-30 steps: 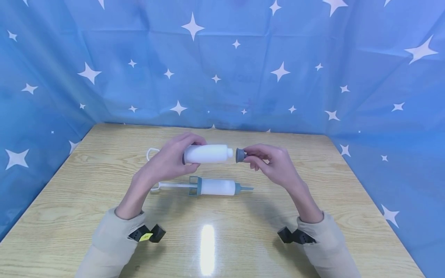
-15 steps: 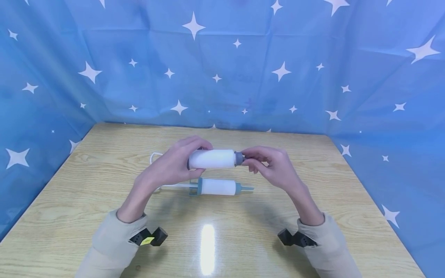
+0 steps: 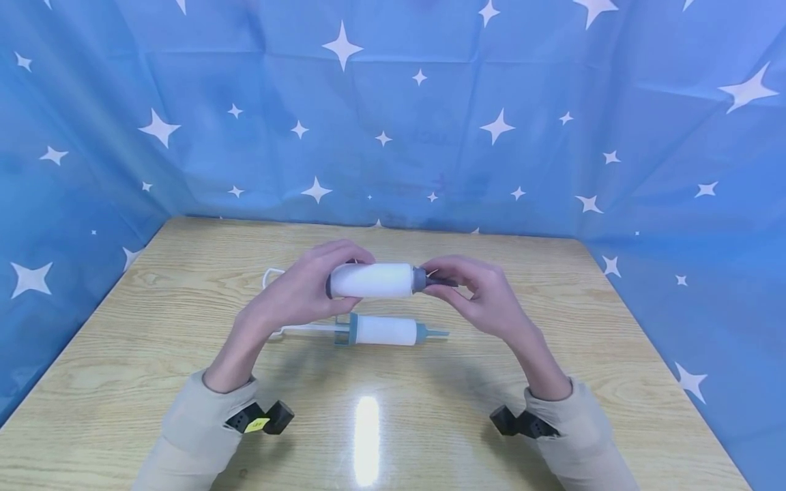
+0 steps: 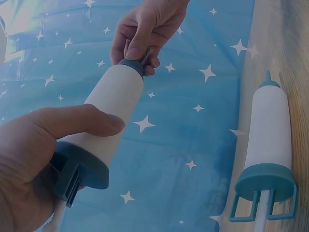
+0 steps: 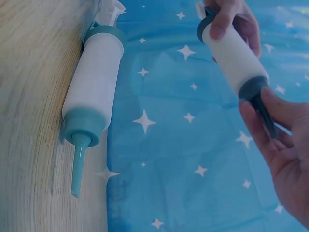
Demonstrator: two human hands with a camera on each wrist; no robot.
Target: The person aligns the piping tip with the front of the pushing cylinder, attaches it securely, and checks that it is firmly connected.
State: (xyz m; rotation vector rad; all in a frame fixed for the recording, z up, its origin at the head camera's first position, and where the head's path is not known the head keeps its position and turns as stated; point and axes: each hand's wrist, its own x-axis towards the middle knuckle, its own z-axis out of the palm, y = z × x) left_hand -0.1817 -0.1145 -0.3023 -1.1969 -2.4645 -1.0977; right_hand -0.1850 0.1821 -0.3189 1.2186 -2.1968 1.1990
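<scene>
My left hand [image 3: 301, 290] grips a white plunger syringe [image 3: 371, 280] around its rear end, the thumb along the barrel in the left wrist view. The syringe lies level above the table, its dark nozzle cap [image 5: 254, 88] seated on the right end. With thumb and fingers my right hand [image 3: 475, 290] pinches that cap at its rim; the thin nozzle [image 3: 443, 281] points in toward the palm. A white plunger handle [image 3: 271, 275] shows behind the left hand. Nearer me, a second syringe [image 3: 385, 330] with teal ends rests on the table, nozzle to the right.
The wooden table [image 3: 430, 423] carries both hands' work. A blue cloth with white stars [image 3: 399, 102] hangs behind the table and along its sides. Black cameras [image 3: 264, 417] sit on the sleeves at both wrists.
The nozzle cap, held apart from the syringe one second ago, now sits on its end. The right fingers have shifted from the nozzle onto the cap's rim.
</scene>
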